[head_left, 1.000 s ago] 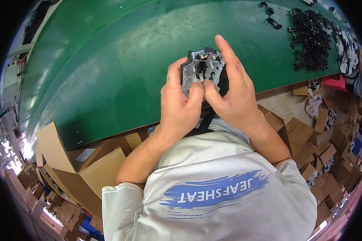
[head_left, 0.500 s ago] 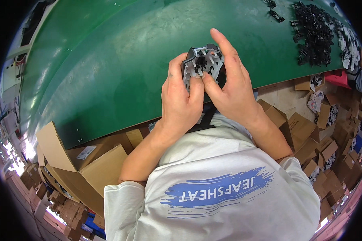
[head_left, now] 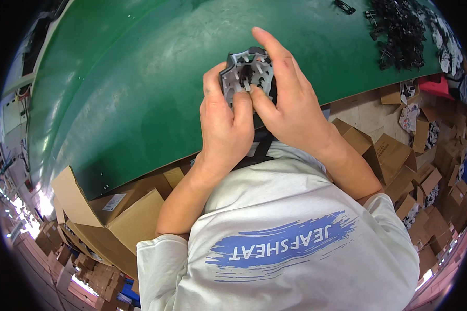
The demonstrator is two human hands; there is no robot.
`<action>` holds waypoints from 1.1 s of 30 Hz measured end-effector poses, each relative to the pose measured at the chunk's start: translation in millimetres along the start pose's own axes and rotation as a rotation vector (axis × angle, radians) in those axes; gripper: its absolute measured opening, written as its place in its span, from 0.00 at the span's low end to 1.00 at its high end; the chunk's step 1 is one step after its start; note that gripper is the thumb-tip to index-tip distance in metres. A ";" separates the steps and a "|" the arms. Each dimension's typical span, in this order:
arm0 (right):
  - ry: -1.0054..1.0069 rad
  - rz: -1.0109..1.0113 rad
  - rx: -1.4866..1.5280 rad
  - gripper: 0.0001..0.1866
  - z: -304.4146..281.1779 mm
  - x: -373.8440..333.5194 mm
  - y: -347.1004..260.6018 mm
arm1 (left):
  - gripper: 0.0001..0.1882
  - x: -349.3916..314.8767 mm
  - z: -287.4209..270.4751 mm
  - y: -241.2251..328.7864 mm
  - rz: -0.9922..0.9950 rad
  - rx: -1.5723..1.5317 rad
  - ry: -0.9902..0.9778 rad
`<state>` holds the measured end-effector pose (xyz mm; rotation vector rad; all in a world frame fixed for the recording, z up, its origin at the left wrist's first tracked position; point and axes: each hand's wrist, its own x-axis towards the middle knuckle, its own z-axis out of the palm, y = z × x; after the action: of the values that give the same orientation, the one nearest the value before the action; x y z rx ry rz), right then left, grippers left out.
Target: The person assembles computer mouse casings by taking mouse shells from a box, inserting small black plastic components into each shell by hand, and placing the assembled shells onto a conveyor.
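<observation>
Between my two hands is a plastic shell (head_left: 237, 67), dark on the outside and pale grey within, its hollow side with several pegs turned toward me. Inside it sits a small black part (head_left: 246, 75). My left hand (head_left: 224, 122) is wrapped round the shell's left side, its thumb pressed at the inner lower edge. My right hand (head_left: 290, 106) grips the right side, its thumb tip beside the left thumb and its index finger stretched up past the rim. Both hands are held over the green table (head_left: 155, 98).
A heap of black plastic parts (head_left: 399, 36) lies at the table's far right, with white pieces (head_left: 448, 46) beyond it. One loose black part (head_left: 344, 6) lies left of the heap. Open cardboard boxes stand below the table edge at left (head_left: 135, 212) and right (head_left: 394, 155).
Both hands and the shell have shifted slightly left and up in the picture. The grip looks the same, with both thumbs still inside the shell's lower edge.
</observation>
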<state>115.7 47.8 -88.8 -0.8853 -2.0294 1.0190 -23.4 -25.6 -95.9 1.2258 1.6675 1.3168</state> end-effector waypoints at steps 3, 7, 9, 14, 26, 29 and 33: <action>-0.030 0.014 -0.016 0.42 -3.4 3.2 -0.7 | 0.22 0.7 -6.8 9.5 -0.067 0.013 -0.050; -0.157 0.130 0.000 0.45 -25.2 8.1 -10.9 | 0.26 6.5 -17.7 32.4 -0.276 -0.070 -0.204; -0.269 0.301 0.380 0.47 -32.2 11.5 -14.5 | 0.29 7.1 -25.2 35.8 -0.366 -0.348 -0.277; -0.353 0.370 0.887 0.55 -47.5 18.5 -14.7 | 0.37 7.8 -36.0 65.5 -0.600 -0.630 -0.310; -0.354 0.426 1.016 0.60 -47.2 19.8 -34.7 | 0.34 8.6 -37.1 76.7 -0.658 -0.918 -0.258; -0.321 0.344 1.009 0.61 -41.4 19.8 -39.2 | 0.35 7.3 -43.3 76.1 -0.592 -0.912 -0.328; -0.336 0.309 1.019 0.62 -40.6 23.5 -38.3 | 0.35 3.6 -46.3 86.7 -0.563 -0.854 -0.288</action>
<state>126.0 64.5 -31.5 -0.4693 -1.2845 2.1921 -44.0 -33.4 0.0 0.3681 0.9461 1.2028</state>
